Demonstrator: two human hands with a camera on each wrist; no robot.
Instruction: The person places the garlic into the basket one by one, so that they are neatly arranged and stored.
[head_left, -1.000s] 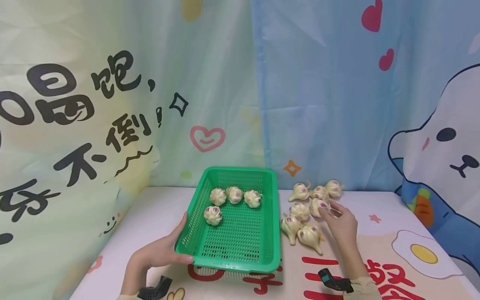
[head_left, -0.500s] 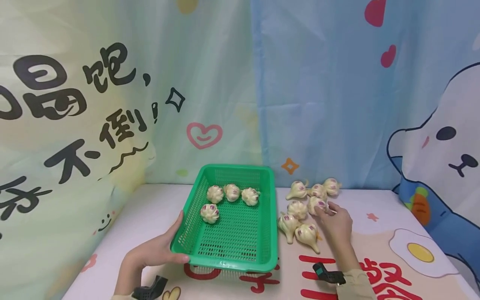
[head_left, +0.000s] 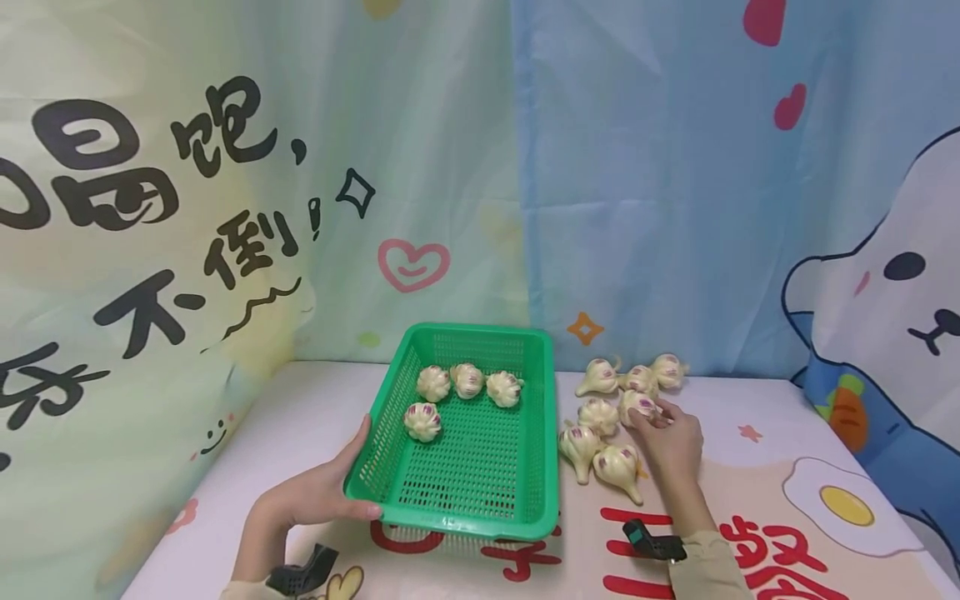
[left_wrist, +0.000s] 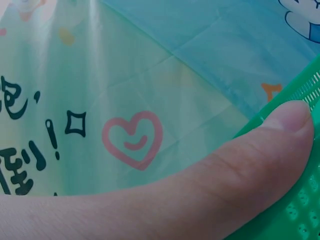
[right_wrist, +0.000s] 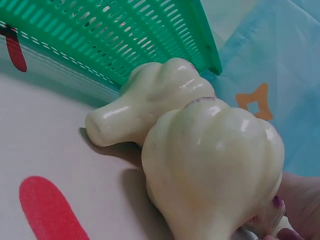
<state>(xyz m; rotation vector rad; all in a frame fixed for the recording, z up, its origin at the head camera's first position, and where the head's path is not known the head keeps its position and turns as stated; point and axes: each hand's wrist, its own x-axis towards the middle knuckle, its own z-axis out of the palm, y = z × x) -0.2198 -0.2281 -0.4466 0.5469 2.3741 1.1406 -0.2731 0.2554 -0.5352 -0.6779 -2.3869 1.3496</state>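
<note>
A green plastic basket (head_left: 543,467) stands in the middle of the table, with several garlic bulbs (head_left: 423,422) inside towards its far left. My left hand (head_left: 318,497) holds its near left corner. The thumb (left_wrist: 290,117) lies over the rim, and the other fingers are mostly hidden along the side. To the right of the basket, several more garlic bulbs lie in a loose group. My right hand (head_left: 675,446) pinches one garlic bulb (head_left: 636,406) at the group's right side. In the right wrist view, a nearer garlic bulb (right_wrist: 215,160) covers most of that hand.
The front garlic bulbs (head_left: 619,472) lie between my right hand and the basket. At the back of the group are others (head_left: 669,372), close to the hanging curtain (head_left: 645,250). The printed table mat (head_left: 750,492) lies under everything.
The head view has shifted slightly. My right hand's fingers have drawn in on the garlic bulb, which stays within the group. My left hand stays at the basket's corner.
</note>
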